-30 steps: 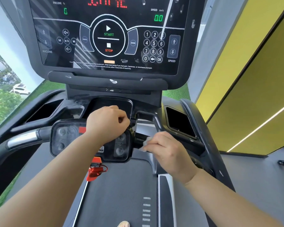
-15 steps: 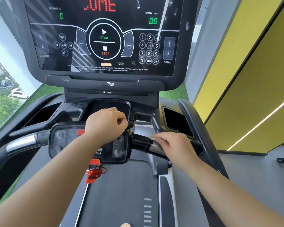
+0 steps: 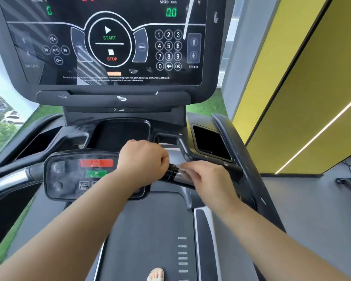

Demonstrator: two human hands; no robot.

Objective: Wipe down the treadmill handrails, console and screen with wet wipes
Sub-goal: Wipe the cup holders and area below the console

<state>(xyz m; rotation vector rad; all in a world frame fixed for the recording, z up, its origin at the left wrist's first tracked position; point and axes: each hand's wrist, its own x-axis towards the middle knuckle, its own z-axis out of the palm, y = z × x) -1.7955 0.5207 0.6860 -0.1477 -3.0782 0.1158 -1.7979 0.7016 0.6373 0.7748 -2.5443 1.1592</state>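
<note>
The treadmill's dark console screen fills the top of the head view. Below it a small control panel with a red and a green button sits between two front handrails. My left hand is curled into a fist over the panel's right end and grips it. My right hand wraps over the right handrail, a black and silver bar. It presses a wet wipe onto the bar; the wipe is almost wholly hidden under my blurred fingers.
The left handrail curves off at the left edge. A centre tray and a right cup holder lie behind my hands. The belt runs below, with a bare foot on it. A yellow wall stands to the right.
My right hand has slid to the right along the right handrail, away from the panel, baring the bar's black and silver end. My left hand has stayed on the panel's right end.
</note>
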